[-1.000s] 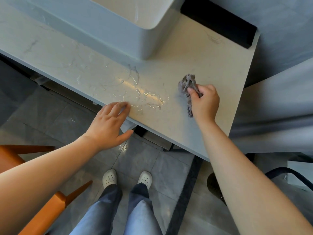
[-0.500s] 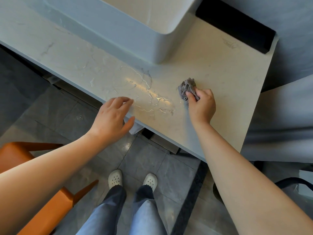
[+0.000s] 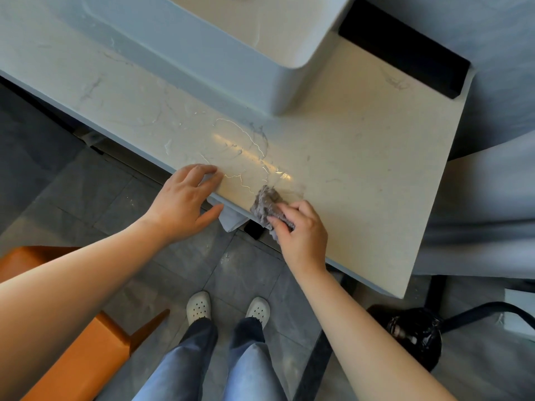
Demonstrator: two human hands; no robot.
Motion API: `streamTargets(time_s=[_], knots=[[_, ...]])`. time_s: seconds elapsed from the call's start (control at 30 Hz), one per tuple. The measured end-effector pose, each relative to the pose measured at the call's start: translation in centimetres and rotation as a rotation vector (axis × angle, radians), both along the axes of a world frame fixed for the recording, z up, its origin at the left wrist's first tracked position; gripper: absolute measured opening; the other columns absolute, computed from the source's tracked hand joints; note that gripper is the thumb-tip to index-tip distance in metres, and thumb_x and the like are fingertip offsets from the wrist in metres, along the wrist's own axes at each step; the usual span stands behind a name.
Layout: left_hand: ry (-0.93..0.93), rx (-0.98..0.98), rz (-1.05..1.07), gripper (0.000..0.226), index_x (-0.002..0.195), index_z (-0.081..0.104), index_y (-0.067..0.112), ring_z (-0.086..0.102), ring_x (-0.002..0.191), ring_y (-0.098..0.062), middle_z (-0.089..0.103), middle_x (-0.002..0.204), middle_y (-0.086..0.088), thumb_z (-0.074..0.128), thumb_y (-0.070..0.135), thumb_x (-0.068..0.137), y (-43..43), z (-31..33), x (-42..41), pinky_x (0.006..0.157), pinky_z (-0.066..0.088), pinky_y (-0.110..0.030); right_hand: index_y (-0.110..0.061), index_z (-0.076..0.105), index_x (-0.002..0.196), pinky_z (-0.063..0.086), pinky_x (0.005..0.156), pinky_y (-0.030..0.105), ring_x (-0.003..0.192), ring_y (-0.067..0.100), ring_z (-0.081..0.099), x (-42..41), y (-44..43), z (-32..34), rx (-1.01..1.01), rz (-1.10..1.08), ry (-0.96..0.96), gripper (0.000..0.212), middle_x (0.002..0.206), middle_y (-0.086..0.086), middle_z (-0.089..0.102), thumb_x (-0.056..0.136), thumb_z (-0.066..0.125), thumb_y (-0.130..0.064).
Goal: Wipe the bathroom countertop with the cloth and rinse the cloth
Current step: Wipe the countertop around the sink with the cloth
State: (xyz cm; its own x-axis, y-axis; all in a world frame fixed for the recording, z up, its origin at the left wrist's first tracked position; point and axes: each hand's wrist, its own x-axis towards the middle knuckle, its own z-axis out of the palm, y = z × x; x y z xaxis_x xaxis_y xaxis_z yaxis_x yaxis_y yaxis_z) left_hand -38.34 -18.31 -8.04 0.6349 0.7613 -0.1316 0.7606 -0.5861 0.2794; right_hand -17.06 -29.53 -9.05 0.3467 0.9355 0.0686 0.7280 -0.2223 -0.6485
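Wiping in hand, rinsing not yet begun. Right hand (image 3: 301, 235) bunched on the grey cloth (image 3: 266, 206), fingers (image 3: 282, 219) curled shut over its near end, thumb side hidden beneath; cloth crumpled into a wad, probably to soak up rather than smear. Cloth pressed on the front lip of the tabletop (image 3: 362, 157), its lower end hanging over the edge, just beside the puddle (image 3: 240, 151) that glints between it and the basin (image 3: 231, 47). Wrist bent down, forearm reaching up from the lower right, knuckles raised: a pressing, dragging pose. Left hand (image 3: 185, 204) empty, fingers spread and loosely open, fingertips over the front edge of the tabletop just left of the puddle, thumb below the lip; seemingly braced there for balance, perhaps to catch drips, though contact hard to confirm. Something pale (image 3: 231, 221) tucked under the edge between the two hands, nature unclear. Water streaks further left on the tabletop, so much surface likely left to cover.
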Motion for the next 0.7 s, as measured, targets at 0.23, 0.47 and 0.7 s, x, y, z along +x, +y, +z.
streamTargets(time_s=[0.23, 0.47, 0.7], knots=[[0.014, -0.011, -0.05, 0.066, 0.137, 0.048, 0.013, 0.041, 0.127, -0.029, 0.047, 0.136, -0.008, 0.038, 0.054, 0.086, 0.6, 0.1, -0.6, 0.105, 0.037, -0.045, -0.014, 0.073, 0.081, 0.043, 0.057, 0.019, 0.066, 0.012, 0.053, 0.4, -0.8, 2.7, -0.093, 0.044, 0.17, 0.011, 0.074, -0.006, 0.053, 0.08, 0.073, -0.025], [0.011, -0.011, -0.054, 0.068, 0.138, 0.047, 0.014, 0.04, 0.128, -0.029, 0.047, 0.137, -0.008, 0.038, 0.056, 0.085, 0.6, -0.2, -0.7, 0.104, 0.037, -0.047, -0.01, 0.073, 0.088, 0.032, 0.054, 0.008, 0.07, 0.015, 0.049, 6.5, 6.7, 3.5, 0.034, -0.339, 0.014, 0.018, 0.083, 0.0, 0.054, 0.084, 0.069, -0.027], [-0.002, -0.007, -0.061, 0.068, 0.138, 0.047, 0.014, 0.038, 0.129, -0.029, 0.045, 0.138, -0.007, 0.039, 0.056, 0.084, 0.6, -0.5, -0.9, 0.106, 0.035, -0.045, -0.01, 0.072, 0.094, 0.026, 0.06, 0.022, 0.073, 0.013, 0.045, 5.1, 9.9, 0.5, -0.009, -0.428, -0.025, 0.023, 0.091, 0.004, 0.057, 0.085, 0.066, -0.031]])
